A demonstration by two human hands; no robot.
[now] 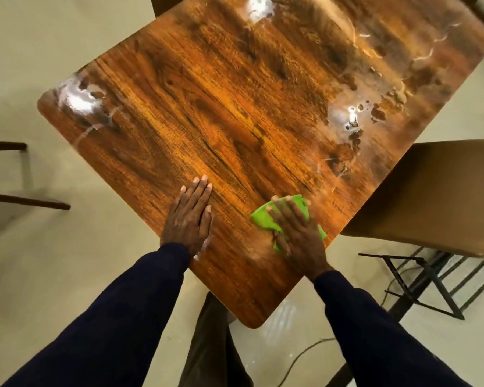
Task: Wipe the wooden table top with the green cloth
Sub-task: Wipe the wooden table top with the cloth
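A pale cream floor (53, 275), smooth and faintly shiny, lies all round. Over it stands the square wooden table (235, 107), seen corner-on, with rounded corners, a glossy orange-brown top and dark grain running in long streaks. Its far right part is wet: a thin film with curved wipe marks and bright glare, broken into beads and blotches of water (375, 110), and another whitish wet patch (78, 99) sits near the left corner. At the table's right edge is a chair (430, 196) with a smooth tan padded seat on a thin black metal frame; dark wooden bars of other furniture (25, 201) show at the left edge of the view. Two arms in dark navy sleeves (109, 325) reach in from below, above brown trousers (207, 344) and a thin cable (299, 356) on the floor. The left hand (189, 216) lies flat, palm down, on the bare wood near the near-left edge, its fingers (200, 191) straight, close together and holding nothing. The right hand (299, 236) presses palm down on the green cloth (263, 217), its fingers (285, 216) spread and nearly straight on top of it, not curled round it. The cloth is bright lime green, soft and folded into a small flattened pad, lying on the table close to the near-right edge, well apart from the left hand; its edges show beyond the fingertips and on both sides of the hand.
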